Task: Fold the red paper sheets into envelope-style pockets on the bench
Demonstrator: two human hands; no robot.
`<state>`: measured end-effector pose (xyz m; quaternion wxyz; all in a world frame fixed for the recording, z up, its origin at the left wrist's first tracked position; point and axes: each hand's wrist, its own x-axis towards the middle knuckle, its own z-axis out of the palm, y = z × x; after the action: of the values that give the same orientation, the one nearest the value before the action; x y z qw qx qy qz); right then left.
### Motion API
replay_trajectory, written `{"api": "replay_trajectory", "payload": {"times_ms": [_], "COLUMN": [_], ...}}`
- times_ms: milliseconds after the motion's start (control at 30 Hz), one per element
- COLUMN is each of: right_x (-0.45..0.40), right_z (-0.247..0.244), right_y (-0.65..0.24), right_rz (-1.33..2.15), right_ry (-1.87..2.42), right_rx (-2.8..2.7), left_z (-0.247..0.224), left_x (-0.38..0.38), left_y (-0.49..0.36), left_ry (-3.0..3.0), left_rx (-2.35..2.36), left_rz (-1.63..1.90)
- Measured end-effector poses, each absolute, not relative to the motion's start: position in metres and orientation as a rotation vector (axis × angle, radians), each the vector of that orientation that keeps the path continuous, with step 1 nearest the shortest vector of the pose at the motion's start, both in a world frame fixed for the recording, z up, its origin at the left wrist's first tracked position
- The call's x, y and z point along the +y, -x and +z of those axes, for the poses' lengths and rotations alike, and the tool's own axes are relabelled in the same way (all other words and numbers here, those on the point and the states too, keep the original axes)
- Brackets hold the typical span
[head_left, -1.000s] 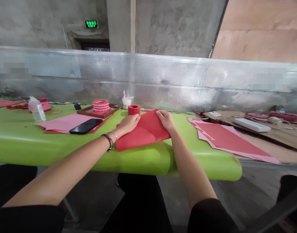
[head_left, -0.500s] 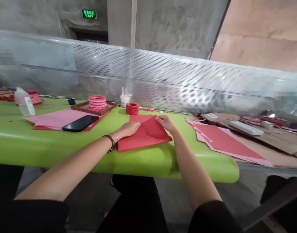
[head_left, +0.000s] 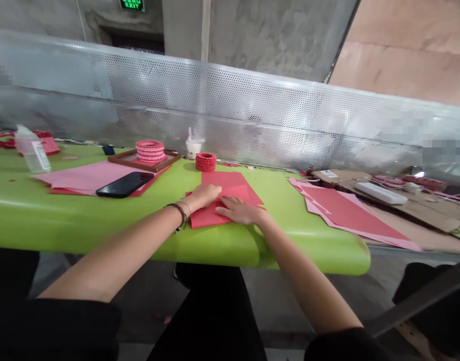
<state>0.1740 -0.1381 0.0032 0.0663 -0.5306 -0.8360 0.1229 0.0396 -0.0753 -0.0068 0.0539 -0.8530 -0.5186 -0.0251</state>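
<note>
A sheet of red paper (head_left: 230, 179) lies in front of me on the green tabletop, its near part folded over towards the far side. My left hand (head_left: 206, 196), with bracelets at the wrist, is at the left of the fold. Its fingers are drawn together on the paper, and their undersides are hidden. Flat on the folded part, fingers spread, rests my right hand (head_left: 240, 209).
Left stand a clear bottle (head_left: 32, 150), pink sheets (head_left: 79, 176) under a black phone (head_left: 125, 184), and a brown frame (head_left: 120, 160) holding pink rings (head_left: 150, 150). Red rings (head_left: 206, 162) and a white cup (head_left: 194, 147) stand behind. Red and pink sheets (head_left: 350, 213) lie right.
The paper's near part has been folded over away from me. My right hand has left the far right edge and come down flat on the fold; my left hand has shifted slightly right.
</note>
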Motion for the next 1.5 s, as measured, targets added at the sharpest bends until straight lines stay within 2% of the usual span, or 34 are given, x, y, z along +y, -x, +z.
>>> {"api": "replay_trajectory", "payload": {"times_ms": [233, 533, 833, 1033, 1133, 1233, 1333, 1500], "right_x": [-0.167, -0.207, -0.229, -0.229, -0.221, -0.21, -0.194, -0.176], "right_z": [-0.005, -0.016, -0.026, -0.016, -0.003, 0.006, 0.005, -0.01], "right_y": [-0.173, -0.18, -0.223, -0.231, -0.218, -0.198, -0.179, -0.169], "right_rz": [0.267, 0.106, -0.126, -0.114, -0.148, -0.245, -0.163, 0.044], "right_ry": [1.571, 1.548, 1.931, 2.029, 1.976, 1.731, 1.543, 1.697], "right_rx": [-2.675, -2.58, -2.316, -2.239, -2.275, -2.304, -2.353, -2.362], "left_z": [-0.005, -0.004, -0.008, -0.003, -0.004, -0.006, -0.006, 0.0], "left_x": [-0.075, -0.066, -0.062, -0.058, -0.054, -0.053, -0.054, -0.059], "left_y": [-0.042, -0.045, -0.043, -0.045, -0.047, -0.048, -0.048, -0.047], "left_ry": [2.569, 2.583, 2.604, 2.629, 2.62, 2.618, 2.625, 2.617], "left_rx": [-1.568, -1.498, -1.347, -1.3, -1.302, -1.291, -1.275, -1.31], "left_rz": [-0.027, -0.046, -0.096, -0.105, -0.129, -0.135, -0.111, -0.107]}}
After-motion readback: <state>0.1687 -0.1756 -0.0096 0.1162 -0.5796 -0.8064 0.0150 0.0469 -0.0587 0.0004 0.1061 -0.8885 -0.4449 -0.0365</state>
